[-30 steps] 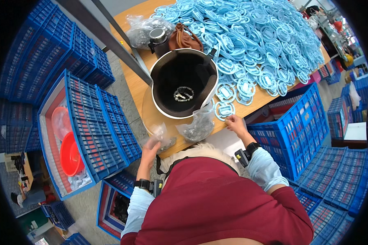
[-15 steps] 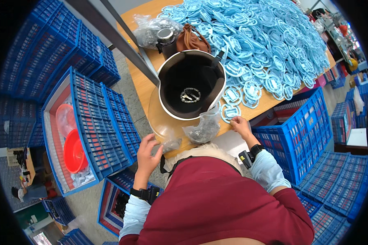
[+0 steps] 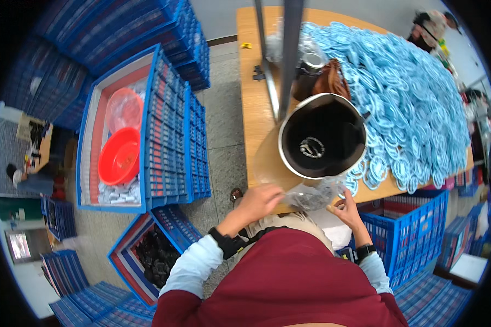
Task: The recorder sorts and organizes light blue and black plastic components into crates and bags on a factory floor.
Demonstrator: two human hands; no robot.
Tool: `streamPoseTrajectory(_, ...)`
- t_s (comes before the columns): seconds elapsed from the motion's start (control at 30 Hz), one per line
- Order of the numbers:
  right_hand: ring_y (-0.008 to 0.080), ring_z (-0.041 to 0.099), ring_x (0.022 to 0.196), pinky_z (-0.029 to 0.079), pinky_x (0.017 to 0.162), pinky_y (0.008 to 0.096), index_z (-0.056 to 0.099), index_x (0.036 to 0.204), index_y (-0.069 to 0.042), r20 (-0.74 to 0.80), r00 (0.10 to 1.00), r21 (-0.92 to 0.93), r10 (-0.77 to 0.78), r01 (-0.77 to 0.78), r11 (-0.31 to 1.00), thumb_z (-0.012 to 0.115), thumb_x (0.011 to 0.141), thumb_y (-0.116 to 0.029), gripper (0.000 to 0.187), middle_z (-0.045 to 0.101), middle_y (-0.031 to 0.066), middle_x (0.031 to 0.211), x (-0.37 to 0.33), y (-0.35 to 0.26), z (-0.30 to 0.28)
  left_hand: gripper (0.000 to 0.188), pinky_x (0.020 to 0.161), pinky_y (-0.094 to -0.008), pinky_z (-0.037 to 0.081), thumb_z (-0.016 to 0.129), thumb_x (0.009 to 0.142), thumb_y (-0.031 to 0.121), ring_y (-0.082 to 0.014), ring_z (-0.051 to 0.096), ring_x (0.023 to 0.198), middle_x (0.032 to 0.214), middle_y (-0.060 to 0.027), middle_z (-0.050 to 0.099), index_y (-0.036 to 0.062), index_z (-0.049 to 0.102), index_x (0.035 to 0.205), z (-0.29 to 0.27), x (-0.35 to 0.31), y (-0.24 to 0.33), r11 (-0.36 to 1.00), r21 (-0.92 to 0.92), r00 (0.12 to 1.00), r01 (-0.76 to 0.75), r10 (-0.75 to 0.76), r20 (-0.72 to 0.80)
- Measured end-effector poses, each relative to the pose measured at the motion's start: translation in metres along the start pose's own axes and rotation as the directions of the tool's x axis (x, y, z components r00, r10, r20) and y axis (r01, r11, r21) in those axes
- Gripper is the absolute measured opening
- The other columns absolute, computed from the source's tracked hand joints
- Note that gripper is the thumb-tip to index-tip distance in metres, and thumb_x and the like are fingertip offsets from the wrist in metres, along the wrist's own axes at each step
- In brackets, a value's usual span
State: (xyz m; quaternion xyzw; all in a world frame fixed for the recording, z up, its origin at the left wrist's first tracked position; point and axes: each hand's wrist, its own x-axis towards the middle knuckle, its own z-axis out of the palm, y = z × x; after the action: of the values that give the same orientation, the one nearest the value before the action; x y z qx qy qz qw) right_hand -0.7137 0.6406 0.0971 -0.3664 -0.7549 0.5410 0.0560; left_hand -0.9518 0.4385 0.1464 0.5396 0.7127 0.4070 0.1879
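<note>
A clear plastic bag [image 3: 313, 198] with small contents I cannot make out lies at the table's front edge. My left hand [image 3: 261, 203] is closed on its left end. At its right side my right hand [image 3: 349, 212] pinches the plastic between thumb and fingers. Just behind the bag stands a round container [image 3: 285, 143] with a pale rim and a dark inside. A silvery ring-shaped thing [image 3: 311, 147] lies in it. To its right spreads a large heap of light blue oval plastic pieces [image 3: 403, 109].
A dark flask [image 3: 305, 82] and a brown pouch [image 3: 331, 82] stand behind the container, beside a metal post [image 3: 290, 54]. Blue crates [image 3: 169, 136] stand left, one holding red bowls [image 3: 120, 157]. Another blue crate [image 3: 412, 234] is at right. A person [image 3: 428, 30] is at the far right.
My view has swung left, so the table appears farther right. My left hand has moved right onto the plastic bag. The right hand has come from the blue pieces to the bag.
</note>
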Motion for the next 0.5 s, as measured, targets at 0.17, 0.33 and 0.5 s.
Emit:
streamPoseTrajectory(0.17,0.0223,0.039,0.106,0.035,0.089,0.0319,0.026,0.122,0.000,0.064,0.998,0.124,0.008,-0.016,0.992,0.078,0.053,-0.019,0.089,0.039,0.0126,0.114,0.003,-0.047,0.036,0.010,0.059,-0.0351,0.043,0.056,0.072,0.015,-0.0269,0.054,0.069,0.072,-0.0084,0.054,0.0067,0.054,0.077,0.023,0.018,-0.015,0.980,-0.108,0.983,-0.165,0.173,0.062)
streamPoseTrajectory(0.33,0.0245,0.036,0.108,0.032,0.091,0.0360,0.031,0.119,0.001,0.035,0.999,-0.097,-0.012,0.015,0.995,0.079,0.049,-0.033,0.092,0.034,0.0146,0.118,0.002,-0.029,0.057,0.015,0.061,-0.0372,0.043,0.056,0.070,0.018,-0.0277,0.053,0.071,0.070,-0.0102,0.053,0.0038,0.053,0.074,0.049,0.028,-0.037,0.965,-0.024,0.960,-0.262,0.263,0.094)
streamPoseTrajectory(0.5,0.0249,0.038,0.105,0.033,0.089,0.0363,0.042,0.109,0.002,-0.131,0.987,-0.308,0.095,-0.131,0.942,0.078,0.050,-0.028,0.076,0.035,0.0146,0.115,0.007,-0.053,0.094,0.015,0.065,-0.0393,0.043,0.058,0.067,0.017,-0.0299,0.052,0.075,0.074,-0.0136,0.053,0.0029,0.056,0.070,0.052,0.038,-0.036,0.991,-0.072,0.853,-0.115,0.136,0.504)
